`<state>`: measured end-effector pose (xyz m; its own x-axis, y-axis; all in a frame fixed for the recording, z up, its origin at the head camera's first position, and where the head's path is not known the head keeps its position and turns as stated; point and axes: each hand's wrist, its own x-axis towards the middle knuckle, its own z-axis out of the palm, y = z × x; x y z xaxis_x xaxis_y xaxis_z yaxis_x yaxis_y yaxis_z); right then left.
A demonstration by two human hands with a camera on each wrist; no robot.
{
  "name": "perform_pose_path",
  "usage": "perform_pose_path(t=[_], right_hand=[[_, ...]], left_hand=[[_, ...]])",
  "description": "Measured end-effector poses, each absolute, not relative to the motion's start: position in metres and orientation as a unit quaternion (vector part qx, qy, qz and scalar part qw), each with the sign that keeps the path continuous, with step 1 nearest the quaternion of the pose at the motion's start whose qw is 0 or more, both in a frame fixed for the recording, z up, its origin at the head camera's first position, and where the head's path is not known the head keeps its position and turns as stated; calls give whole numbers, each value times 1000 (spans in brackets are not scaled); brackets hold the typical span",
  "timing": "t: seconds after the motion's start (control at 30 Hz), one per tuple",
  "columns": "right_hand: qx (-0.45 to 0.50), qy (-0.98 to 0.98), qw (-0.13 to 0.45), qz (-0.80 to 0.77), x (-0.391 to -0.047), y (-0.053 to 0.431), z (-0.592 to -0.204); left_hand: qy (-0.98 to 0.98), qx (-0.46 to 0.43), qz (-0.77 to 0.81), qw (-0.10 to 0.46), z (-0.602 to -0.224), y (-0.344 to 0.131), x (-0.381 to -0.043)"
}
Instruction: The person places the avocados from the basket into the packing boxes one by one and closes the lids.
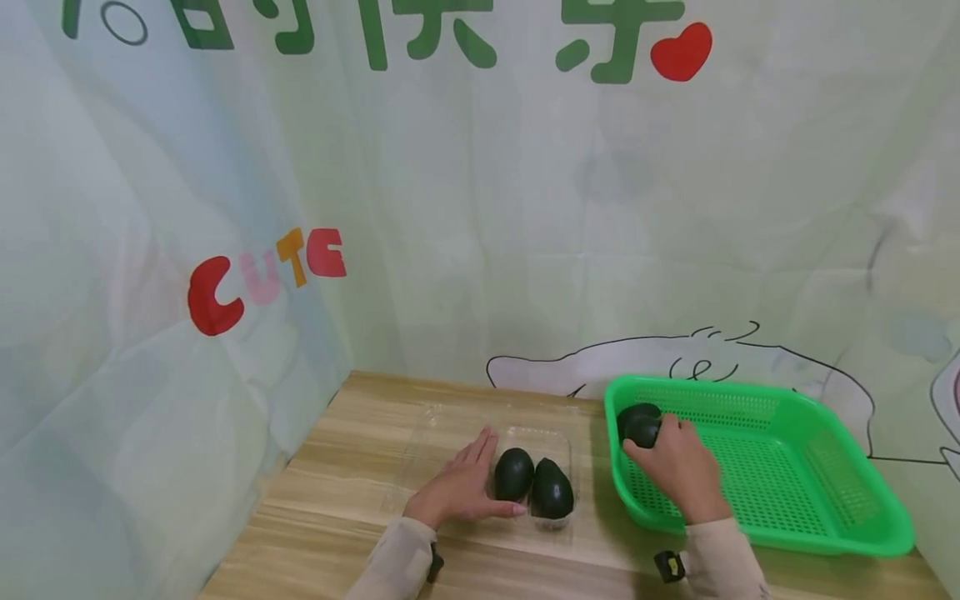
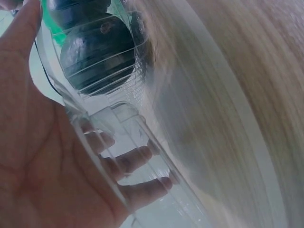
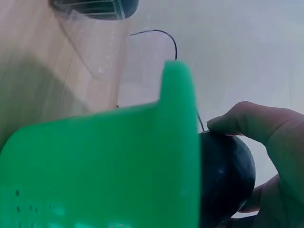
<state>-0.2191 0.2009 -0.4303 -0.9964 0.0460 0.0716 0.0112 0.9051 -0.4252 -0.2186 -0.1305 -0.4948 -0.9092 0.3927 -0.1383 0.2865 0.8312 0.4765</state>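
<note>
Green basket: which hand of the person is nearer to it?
Right: the right hand is over the basket, holding a dark fruit; the left hand is at the clear container, left of the basket.

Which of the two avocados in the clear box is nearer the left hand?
The left avocado, just beside the left hand; the right avocado lies farther off, toward the basket.

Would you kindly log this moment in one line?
Right hand: grips avocado at green basket | Left hand: touches clear container | Container: holds two dark avocados
</note>
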Motion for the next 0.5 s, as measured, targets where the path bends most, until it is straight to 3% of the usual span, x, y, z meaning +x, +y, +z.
perform_pose_path(t=[0.5], right_hand=[[19, -972, 98, 215, -228, 165, -414]], left_hand=[[952, 183, 221, 110, -497, -132, -218]])
